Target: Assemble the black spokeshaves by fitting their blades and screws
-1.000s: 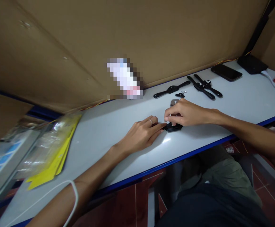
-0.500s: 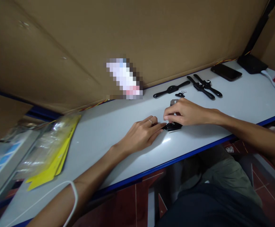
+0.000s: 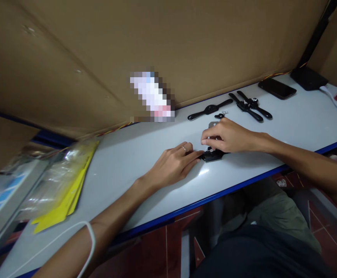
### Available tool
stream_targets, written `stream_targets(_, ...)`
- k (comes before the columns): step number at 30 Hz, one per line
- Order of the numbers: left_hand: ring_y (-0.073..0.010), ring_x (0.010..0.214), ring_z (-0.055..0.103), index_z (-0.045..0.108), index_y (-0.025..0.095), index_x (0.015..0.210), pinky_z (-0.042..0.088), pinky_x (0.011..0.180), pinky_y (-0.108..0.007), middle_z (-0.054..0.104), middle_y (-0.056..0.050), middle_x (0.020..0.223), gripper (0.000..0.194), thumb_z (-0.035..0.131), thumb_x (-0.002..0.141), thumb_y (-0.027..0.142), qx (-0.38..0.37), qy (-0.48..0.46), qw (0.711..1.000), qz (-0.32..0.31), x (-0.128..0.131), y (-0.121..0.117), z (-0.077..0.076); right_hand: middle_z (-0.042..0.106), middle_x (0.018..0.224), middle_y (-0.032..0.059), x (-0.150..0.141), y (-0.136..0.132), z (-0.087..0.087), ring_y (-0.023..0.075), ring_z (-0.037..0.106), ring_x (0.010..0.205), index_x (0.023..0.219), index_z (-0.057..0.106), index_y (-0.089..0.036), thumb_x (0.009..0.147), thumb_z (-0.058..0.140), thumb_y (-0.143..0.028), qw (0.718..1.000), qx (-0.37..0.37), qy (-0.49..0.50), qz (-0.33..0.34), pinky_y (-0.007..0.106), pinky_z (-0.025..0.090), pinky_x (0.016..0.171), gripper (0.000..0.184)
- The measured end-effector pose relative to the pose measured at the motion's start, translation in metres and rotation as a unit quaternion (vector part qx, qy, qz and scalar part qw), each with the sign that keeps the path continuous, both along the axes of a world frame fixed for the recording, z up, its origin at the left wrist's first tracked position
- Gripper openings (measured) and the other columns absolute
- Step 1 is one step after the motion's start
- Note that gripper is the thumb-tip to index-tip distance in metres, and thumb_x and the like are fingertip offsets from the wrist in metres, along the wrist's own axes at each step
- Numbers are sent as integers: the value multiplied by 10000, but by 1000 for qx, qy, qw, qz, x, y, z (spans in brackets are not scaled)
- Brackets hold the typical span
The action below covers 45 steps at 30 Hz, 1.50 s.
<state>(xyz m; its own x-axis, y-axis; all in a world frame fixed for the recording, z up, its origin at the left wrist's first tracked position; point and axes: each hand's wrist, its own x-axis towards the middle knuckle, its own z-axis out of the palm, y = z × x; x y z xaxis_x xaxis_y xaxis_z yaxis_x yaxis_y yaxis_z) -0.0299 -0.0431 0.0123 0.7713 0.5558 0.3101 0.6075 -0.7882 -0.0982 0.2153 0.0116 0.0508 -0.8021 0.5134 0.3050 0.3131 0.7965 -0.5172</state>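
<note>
A black spokeshave (image 3: 212, 155) lies on the white table, a silvery screw or nut showing on its middle. My left hand (image 3: 175, 162), with a ring on one finger, is closed on the spokeshave's left handle and holds it against the table. Thumb and fingers of my right hand (image 3: 224, 136) are pinched just over the spokeshave's middle; whatever they hold is too small or hidden. Beyond the right fingers, a flat grey metal blade (image 3: 213, 124) is partly covered. Behind it lies a small black part (image 3: 219, 116) with tiny silvery pieces beside it.
Along the back are another spokeshave body (image 3: 210, 109), two spokeshaves (image 3: 251, 106) side by side, a phone (image 3: 277, 88) and a black box (image 3: 309, 78) with a white cable. Clear plastic packaging (image 3: 58, 170) and yellow sheets (image 3: 78, 189) lie at left. Cardboard (image 3: 214, 46) walls the rear.
My right hand has shifted very slightly, its fingertips lifting a little over the spokeshave's middle. My left hand stays in place on the handle.
</note>
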Motion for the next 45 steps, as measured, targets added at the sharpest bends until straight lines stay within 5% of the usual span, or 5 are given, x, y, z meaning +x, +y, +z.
stream_targets(13, -157, 782, 609, 675, 179, 1236, 517, 595, -261, 600, -56, 911, 341, 390, 1086, 291, -16, 3, 1000, 8, -1, 0, -1, 646, 646, -21, 0, -1, 3, 105, 496, 611, 785, 711, -160, 920, 559, -175, 999, -33, -1, -23, 280, 302, 686, 204)
stream_targets(21, -153, 766, 601, 655, 172, 1247, 515, 586, -260, 589, -48, 902, 343, 378, 1095, 304, -4, -2, 1000, 0, -1, 1, -2, 680, 651, -21, 1, -5, 7, 49, 494, 446, 794, 711, -140, 932, 549, -169, 992, -125, -8, -32, 242, 368, 598, 214)
stream_targets(45, -157, 790, 613, 655, 177, 1236, 498, 581, -254, 591, -43, 891, 312, 402, 1088, 283, 8, 0, 1000, -5, -1, 0, -2, 632, 632, -18, 1, -2, 6, 109, 497, 626, 778, 709, -156, 918, 545, -172, 998, -61, -13, -22, 293, 321, 712, 216)
